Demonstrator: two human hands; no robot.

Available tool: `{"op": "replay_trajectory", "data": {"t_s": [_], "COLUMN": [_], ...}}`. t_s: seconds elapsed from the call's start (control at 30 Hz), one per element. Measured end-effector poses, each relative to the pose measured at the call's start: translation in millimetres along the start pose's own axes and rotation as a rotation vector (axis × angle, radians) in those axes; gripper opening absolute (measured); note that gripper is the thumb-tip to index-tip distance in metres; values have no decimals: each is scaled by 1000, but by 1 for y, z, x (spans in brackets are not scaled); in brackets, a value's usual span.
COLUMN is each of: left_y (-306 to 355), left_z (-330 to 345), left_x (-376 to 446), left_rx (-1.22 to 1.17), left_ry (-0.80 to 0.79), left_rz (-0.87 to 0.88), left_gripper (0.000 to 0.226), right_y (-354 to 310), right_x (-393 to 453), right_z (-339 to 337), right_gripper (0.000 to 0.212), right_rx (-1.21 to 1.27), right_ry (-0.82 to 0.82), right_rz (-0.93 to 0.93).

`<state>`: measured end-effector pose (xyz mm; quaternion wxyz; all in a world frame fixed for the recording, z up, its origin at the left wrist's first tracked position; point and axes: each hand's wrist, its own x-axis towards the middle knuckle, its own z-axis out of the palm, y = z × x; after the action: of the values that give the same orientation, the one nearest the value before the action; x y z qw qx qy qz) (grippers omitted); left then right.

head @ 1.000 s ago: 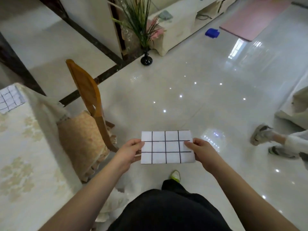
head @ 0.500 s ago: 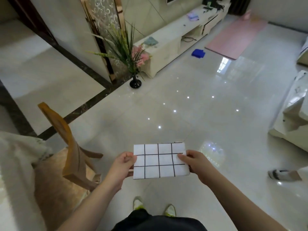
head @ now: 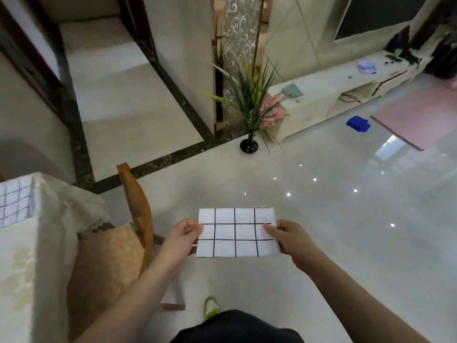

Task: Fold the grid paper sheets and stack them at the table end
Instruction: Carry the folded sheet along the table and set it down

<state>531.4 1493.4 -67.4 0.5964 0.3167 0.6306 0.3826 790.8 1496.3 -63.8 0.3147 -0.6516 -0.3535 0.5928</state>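
Note:
I hold a folded white sheet of grid paper flat in the air over the floor, in front of my body. My left hand pinches its left edge and my right hand pinches its right edge. At the far left stands the table under a cream patterned cloth. More grid paper lies on the table near its far end, cut off by the frame's left edge.
A wooden chair with a woven cushion stands between me and the table. A black vase with a plant sits on the glossy tiled floor ahead. A low white cabinet, a pink mat and a blue object lie at the right.
The view has swung left and upward: the table's far end with its grid paper is back in sight. Both hands keep the same hold on the folded sheet.

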Motion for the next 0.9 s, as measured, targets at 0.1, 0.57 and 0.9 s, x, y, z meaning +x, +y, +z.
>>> {"op": "replay_trajectory", "data": {"t_s": [0.1,0.57,0.9], "left_y": [24,98,139], "left_z": [-15,-20,-32], "left_x": [32,160,218], "left_rx": [-46,-39,-152], "left_ry": [31,185,510], "left_rz": [-9,-65,-41], "left_gripper": [7,11,14], "right_y": [-35,-162,-237], "right_x": [38,235,316], "right_z": [18,57,97], "right_gripper": [16,18,20], "right_rx": [-43,-165,-284], "right_ry": [-10,-216,-699], "right_rz": [-25,-87,37]}}
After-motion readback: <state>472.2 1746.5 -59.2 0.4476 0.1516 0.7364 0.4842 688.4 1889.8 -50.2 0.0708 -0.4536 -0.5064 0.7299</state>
